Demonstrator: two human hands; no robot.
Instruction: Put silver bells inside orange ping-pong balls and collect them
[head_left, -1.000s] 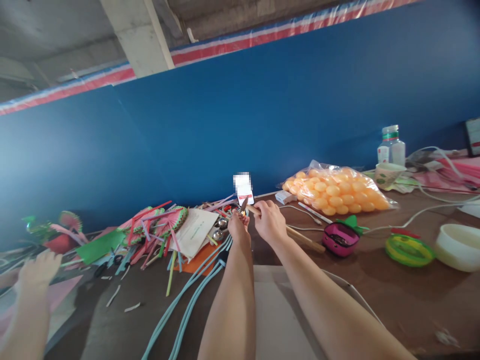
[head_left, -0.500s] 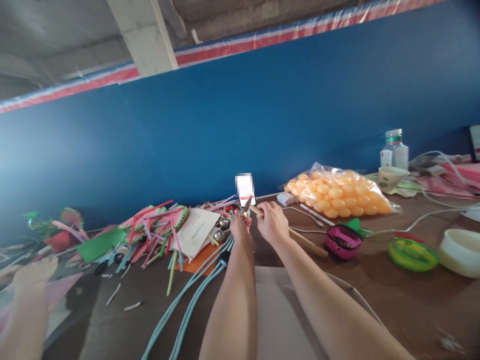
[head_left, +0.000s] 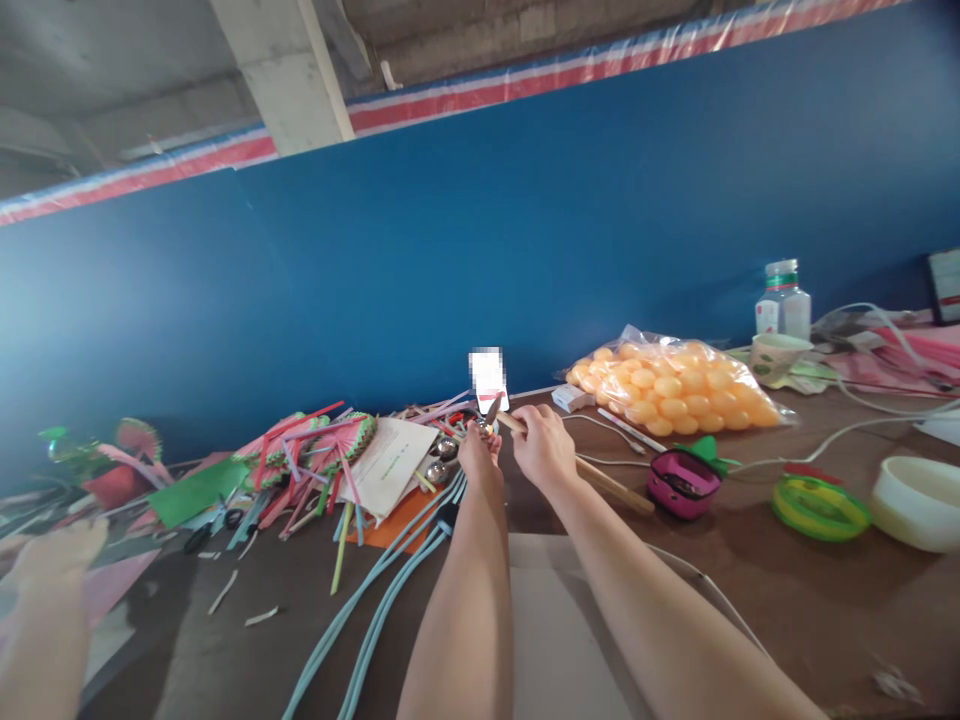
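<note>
My right hand [head_left: 544,447] is closed around the wooden handle of a hammer [head_left: 616,487]. Its dark, narrow head [head_left: 493,408] tilts just above my left hand, and the handle's far end slants down to the right. My left hand [head_left: 480,450] has its fingers pinched on a small shiny metal piece [head_left: 484,427], mostly covered by the fingers. Two silver balls [head_left: 436,471] lie just left of that hand. Pale blue cords [head_left: 375,610] run from beside it toward the table's front edge.
Paper strips and folded paper pieces [head_left: 300,450] crowd the left, near another person's hand [head_left: 64,550]. A lit phone [head_left: 491,380] leans on the blue partition. Rightward are a bag of orange balls [head_left: 671,385], a purple container [head_left: 682,490], a green-yellow dish [head_left: 820,507] and a white bowl [head_left: 919,505].
Both my hands keep the same hold and place. The view has shifted very slightly, and the other person's hand at the left edge has moved a little.
</note>
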